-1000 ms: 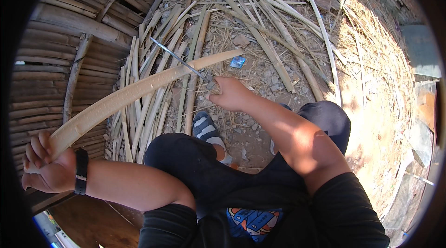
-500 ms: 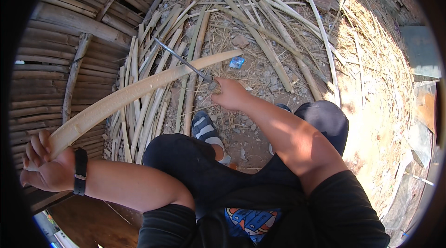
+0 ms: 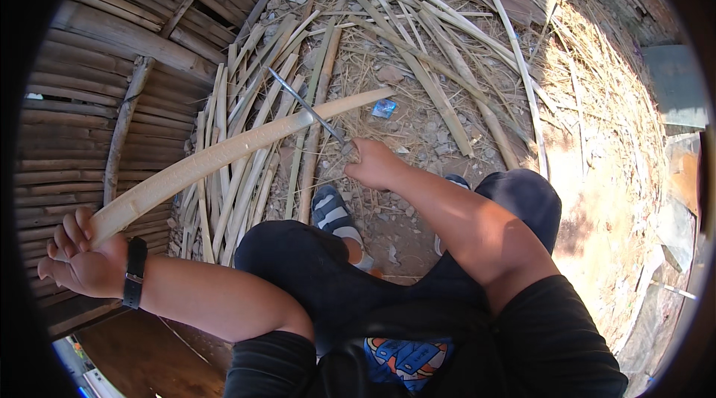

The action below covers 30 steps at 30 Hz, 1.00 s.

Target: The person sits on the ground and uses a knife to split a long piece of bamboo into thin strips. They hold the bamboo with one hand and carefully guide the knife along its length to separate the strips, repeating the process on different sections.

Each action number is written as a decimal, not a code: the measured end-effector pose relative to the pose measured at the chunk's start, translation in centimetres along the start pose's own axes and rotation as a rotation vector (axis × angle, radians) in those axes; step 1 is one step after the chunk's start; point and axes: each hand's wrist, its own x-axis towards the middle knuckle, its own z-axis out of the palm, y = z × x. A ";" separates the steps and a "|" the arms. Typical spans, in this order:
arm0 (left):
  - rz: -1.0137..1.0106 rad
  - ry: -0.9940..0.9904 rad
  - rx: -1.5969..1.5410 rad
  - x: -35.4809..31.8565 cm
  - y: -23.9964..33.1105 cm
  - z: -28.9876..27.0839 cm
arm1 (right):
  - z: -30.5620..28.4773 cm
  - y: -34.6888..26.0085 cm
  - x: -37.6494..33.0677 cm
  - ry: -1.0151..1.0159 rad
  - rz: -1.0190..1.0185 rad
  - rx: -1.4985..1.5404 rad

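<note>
A long pale bamboo strip (image 3: 216,155) slants across the view from lower left to upper middle. My left hand (image 3: 88,256), with a black watch on its wrist, is closed around the strip's near left end. My right hand (image 3: 371,164) grips the handle of a long thin knife (image 3: 304,103). The blade points up and left and crosses the strip near its far end, seemingly against it. My right fingers are wrapped round the handle and hide most of it.
Split bamboo strips (image 3: 242,174) lie heaped beside a slatted bamboo wall (image 3: 82,129) at left. More bamboo pieces (image 3: 440,85) and straw (image 3: 597,62) cover the stony ground ahead and right. A blue wrapper (image 3: 384,108) lies near the strip's far end.
Both hands, the strip and the knife appear slightly lower and further right, partly because the whole view has shifted. The blade sits a little nearer the strip's far end. Both grips stay closed.
</note>
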 end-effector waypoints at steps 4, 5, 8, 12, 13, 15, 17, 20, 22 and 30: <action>0.020 -0.024 -0.034 0.2 0.0 0.0 | 0.1 -3.2 -1.1 -0.024 -0.142 0.023; 0.025 -0.024 -0.034 0.1 0.1 0.1 | 0.2 -3.7 -1.3 -0.031 -0.187 0.020; 0.038 -0.001 -0.008 -0.1 0.1 0.6 | -0.1 -2.1 -0.7 0.001 -0.081 -0.035; 0.013 -0.007 -0.024 0.0 -0.4 0.1 | -0.7 -0.1 -0.3 0.040 0.068 -0.014; 0.029 0.003 -0.002 -0.1 -0.3 0.1 | -0.8 -1.2 -0.6 0.013 0.023 -0.033; 0.038 0.001 0.017 0.1 0.0 -0.3 | -0.6 -3.3 -1.2 -0.035 -0.076 -0.019; 0.019 -0.023 0.001 0.5 0.2 -0.7 | 0.0 -5.0 -1.9 -0.068 -0.174 0.043; 0.024 0.044 0.042 0.0 -0.1 0.4 | 0.8 -3.0 -1.2 0.002 -0.023 -0.043; -0.009 0.021 -0.004 0.1 -0.1 -0.2 | 0.7 -1.4 -0.5 0.053 0.048 -0.080; 0.011 -0.047 -0.022 0.0 0.2 0.6 | -0.9 -6.1 -1.9 -0.047 -0.074 0.003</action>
